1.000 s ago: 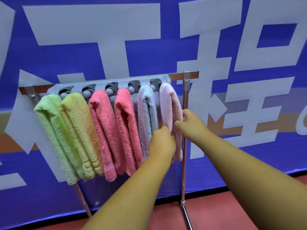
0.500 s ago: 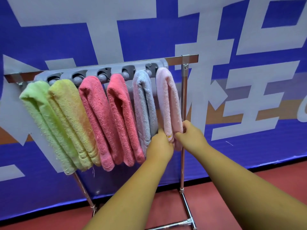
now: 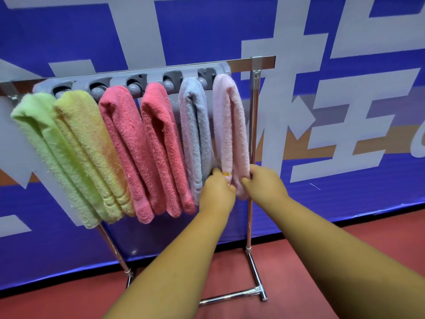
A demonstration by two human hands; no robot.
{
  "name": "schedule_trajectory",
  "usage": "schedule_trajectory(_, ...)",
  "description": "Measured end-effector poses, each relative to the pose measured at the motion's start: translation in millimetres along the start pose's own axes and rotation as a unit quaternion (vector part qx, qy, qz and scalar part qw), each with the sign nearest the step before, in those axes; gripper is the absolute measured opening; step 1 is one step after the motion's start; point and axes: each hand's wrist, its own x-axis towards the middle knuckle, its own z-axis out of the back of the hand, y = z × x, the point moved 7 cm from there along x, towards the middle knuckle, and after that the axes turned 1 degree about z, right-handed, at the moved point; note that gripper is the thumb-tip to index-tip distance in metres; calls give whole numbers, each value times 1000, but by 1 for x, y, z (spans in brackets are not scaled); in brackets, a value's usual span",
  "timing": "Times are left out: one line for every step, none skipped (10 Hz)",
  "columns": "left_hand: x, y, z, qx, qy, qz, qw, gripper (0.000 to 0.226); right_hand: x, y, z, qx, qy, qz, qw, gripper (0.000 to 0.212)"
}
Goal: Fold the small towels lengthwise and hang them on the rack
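Small towels point(image 3: 165, 157), six in a row, folded into long narrow strips and draped over the top of a chrome rack point(image 3: 249, 222) standing on a red floor point(image 3: 368, 245). Left to right: green towel point(image 3: 46, 146), yellow towel point(image 3: 92, 146), first coral towel point(image 3: 126, 143), second coral towel point(image 3: 161, 125), grey towel point(image 3: 195, 134) and pale pink towel point(image 3: 230, 125), each of looped terry, doubled over and hanging with both ends down, neighbours touching or overlapping. Frayed threads along the edge of the green one. Behind the towel tops, a grey holder strip point(image 3: 156, 75) with round knobs set in dark sockets, mounted along the rack's top rail. At the pale pink towel's lower end, both hands: left hand point(image 3: 216, 194) pinching the left edge, fingers curled, just beside a small yellow tag point(image 3: 226, 173) too small to read; right hand point(image 3: 264, 183) gripping the right edge, thumb and fingers closed on the cloth, close against the rack's right upright. Filling the background, a blue banner point(image 3: 195, 31) with huge white Chinese characters, cropped at the frame edges and not readable whole, and a brown band across the middle.
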Motion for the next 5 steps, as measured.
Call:
schedule_trajectory(-5, -3, -5, -34, 29, -6, 999, 34, -5, 7, -8, 20, 31, 29, 999, 17)
schedule_trajectory(-10, -3, -3, -45, 49, 0, 998, 39, -8, 5, -7, 7, 36, 28, 999, 19)
schedule_trajectory(-17, -5, 9, -29, 66, 2, 997, 38, -14, 3, 4, -2, 47, 1, 999, 29)
schedule_trajectory(-26, -7, 29, -23, 77, 9, 997, 31, -22, 6, 17, -4, 53, -31, 998, 48)
schedule_trajectory(-45, -23, 58, -57, 100, -6, 993, 25, -31, 18, 30, -18, 57, -37, 998, 44)
